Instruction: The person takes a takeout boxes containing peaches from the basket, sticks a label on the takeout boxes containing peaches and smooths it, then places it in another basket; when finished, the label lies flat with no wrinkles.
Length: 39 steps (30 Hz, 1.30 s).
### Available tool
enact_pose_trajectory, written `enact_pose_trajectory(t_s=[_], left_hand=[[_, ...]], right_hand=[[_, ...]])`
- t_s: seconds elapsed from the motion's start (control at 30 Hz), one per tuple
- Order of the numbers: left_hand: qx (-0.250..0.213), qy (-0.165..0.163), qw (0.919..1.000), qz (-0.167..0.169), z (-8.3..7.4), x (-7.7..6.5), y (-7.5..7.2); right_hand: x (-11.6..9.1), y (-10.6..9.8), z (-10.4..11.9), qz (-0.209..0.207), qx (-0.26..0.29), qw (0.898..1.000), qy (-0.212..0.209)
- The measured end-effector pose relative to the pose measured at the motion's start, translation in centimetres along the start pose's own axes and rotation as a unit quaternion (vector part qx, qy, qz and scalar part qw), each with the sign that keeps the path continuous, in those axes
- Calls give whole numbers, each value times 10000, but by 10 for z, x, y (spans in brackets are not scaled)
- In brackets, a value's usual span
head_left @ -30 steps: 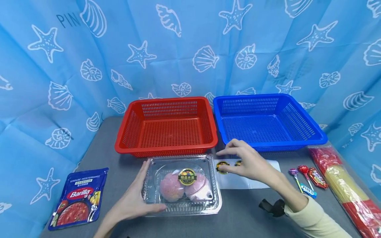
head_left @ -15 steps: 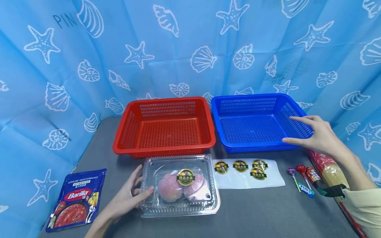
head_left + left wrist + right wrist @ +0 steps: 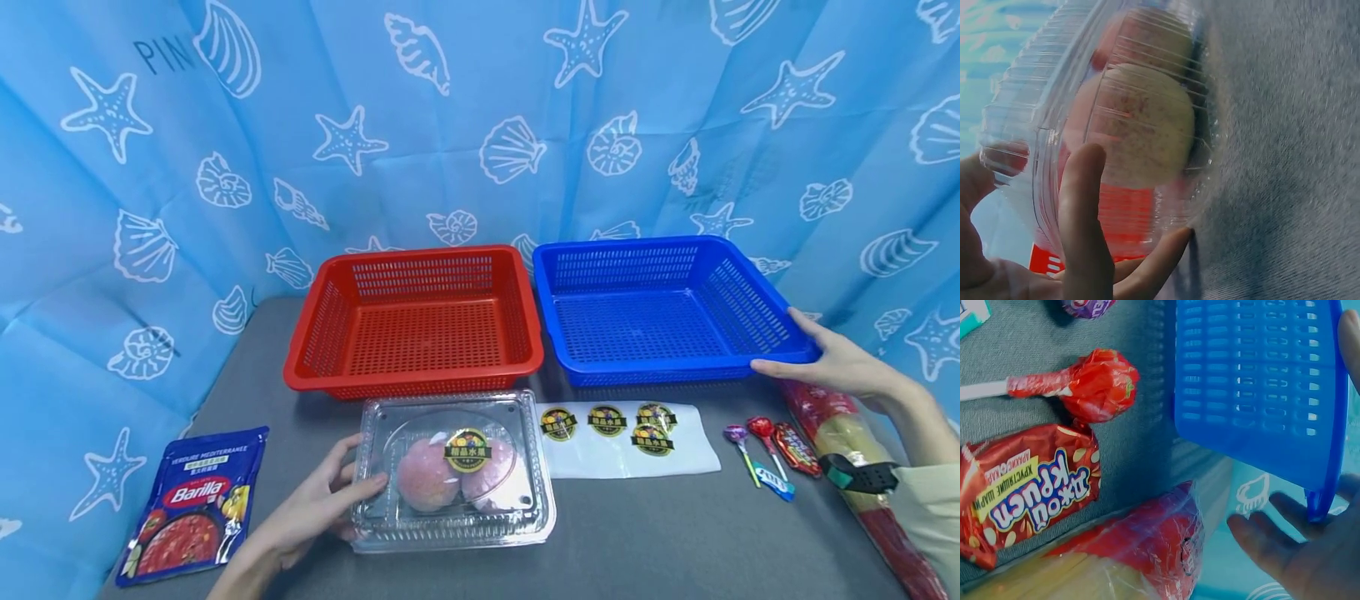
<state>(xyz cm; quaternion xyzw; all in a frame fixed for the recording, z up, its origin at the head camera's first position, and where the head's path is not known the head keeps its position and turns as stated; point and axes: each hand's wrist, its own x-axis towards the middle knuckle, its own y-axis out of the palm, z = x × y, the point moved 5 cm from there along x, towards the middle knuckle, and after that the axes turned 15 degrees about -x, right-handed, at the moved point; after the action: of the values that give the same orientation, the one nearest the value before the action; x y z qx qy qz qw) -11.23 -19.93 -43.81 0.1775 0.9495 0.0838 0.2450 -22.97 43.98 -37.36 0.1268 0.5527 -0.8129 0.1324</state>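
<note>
My left hand [image 3: 315,496] holds the left end of a clear plastic clamshell box [image 3: 442,529], thumb on the lid and fingers against the side. Two pinkish round fruits [image 3: 427,475] show inside it, with a gold and black label [image 3: 467,450] on the lid. In the left wrist view, fingertips [image 3: 1085,162] press the ribbed wall. My right hand [image 3: 840,362] grips the right front corner of the blue basket [image 3: 645,364], thumb at the front rim and fingers round the right side. The right wrist view shows fingers [image 3: 1260,540] beyond the rim.
A red basket [image 3: 416,379] stands left of the blue one. A white label sheet [image 3: 592,458] lies beside the box. Lollipops [image 3: 761,427], wrapped sweets [image 3: 797,448] and a bagged noodle pack [image 3: 840,425] lie right; a blue sauce pouch [image 3: 195,500] lies left. A curtain hangs behind.
My right hand has gone from the label sheet rightward, over the blue basket, down onto its corner. My left hand has shifted slightly left along the box's end.
</note>
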Motion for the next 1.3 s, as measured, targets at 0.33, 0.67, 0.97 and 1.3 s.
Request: enact_pose_trajectory(t_s=[0.33, 0.67, 0.97, 1.3], left_hand=[[-702, 132, 9974, 61, 6, -2, -1], [-1545, -194, 9877, -98, 17, 0, 9], [-1904, 192, 9802, 512, 7, -10, 32], [-1576, 658, 9849, 267, -41, -9, 67]], right_hand=[[-2, 4, -3, 253, 313, 9991, 105], [-3, 11, -7, 172, 403, 9990, 76], [0, 12, -9, 125, 478, 9988, -31], [-1, 12, -7, 172, 652, 9976, -135]])
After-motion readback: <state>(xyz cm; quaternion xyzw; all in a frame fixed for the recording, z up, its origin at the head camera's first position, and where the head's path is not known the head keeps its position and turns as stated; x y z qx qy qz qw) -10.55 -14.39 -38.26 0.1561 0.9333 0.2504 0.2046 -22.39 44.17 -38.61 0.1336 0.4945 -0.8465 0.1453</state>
